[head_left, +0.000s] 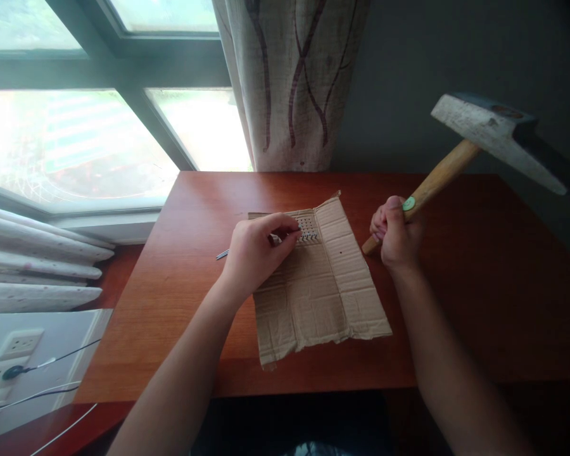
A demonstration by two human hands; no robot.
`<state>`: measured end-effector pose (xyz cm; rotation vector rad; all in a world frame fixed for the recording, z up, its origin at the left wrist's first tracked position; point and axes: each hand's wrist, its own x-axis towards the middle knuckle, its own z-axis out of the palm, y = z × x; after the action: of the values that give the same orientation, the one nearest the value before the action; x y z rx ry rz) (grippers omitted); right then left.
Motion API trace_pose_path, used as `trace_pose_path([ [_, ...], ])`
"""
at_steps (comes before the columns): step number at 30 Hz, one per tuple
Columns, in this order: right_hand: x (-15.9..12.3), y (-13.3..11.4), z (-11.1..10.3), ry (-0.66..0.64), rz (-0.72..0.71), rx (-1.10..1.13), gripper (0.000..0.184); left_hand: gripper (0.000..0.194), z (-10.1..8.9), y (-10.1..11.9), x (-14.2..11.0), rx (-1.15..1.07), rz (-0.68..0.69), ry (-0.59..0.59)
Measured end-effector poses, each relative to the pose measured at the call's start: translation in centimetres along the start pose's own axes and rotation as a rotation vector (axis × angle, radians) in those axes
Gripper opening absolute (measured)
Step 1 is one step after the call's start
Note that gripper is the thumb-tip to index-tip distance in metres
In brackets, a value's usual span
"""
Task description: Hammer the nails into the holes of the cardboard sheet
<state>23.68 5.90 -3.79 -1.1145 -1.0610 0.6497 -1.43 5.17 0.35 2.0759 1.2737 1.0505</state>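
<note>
My right hand [396,231] is wrapped round the wooden handle of a hammer [484,123], which is raised over the table's right side with its metal head up. Thumb and fingertips of my left hand [263,244] are pinched together above a sheet of brown cardboard [320,288]; what they hold, if anything, is too small to make out. Beside those fingertips is a patch of small dark dots in rows [308,228] on the cardboard. A few thin metal pieces [222,254] lie on the table left of my left hand, partly hidden by it.
The cardboard lies on a reddish-brown wooden table [180,329]. Behind it hang a patterned curtain [294,82] and a window [90,145]. At lower left, a wall socket [16,354] has a plug and cables in it.
</note>
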Motion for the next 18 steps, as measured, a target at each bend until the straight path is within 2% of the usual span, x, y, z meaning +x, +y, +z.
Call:
trace_pose_path([
  [18,-0.08,-0.26,-0.02,-0.026,0.007,0.000,0.063,0.006,0.20,-0.23,-0.10,0.021,0.003,-0.021],
])
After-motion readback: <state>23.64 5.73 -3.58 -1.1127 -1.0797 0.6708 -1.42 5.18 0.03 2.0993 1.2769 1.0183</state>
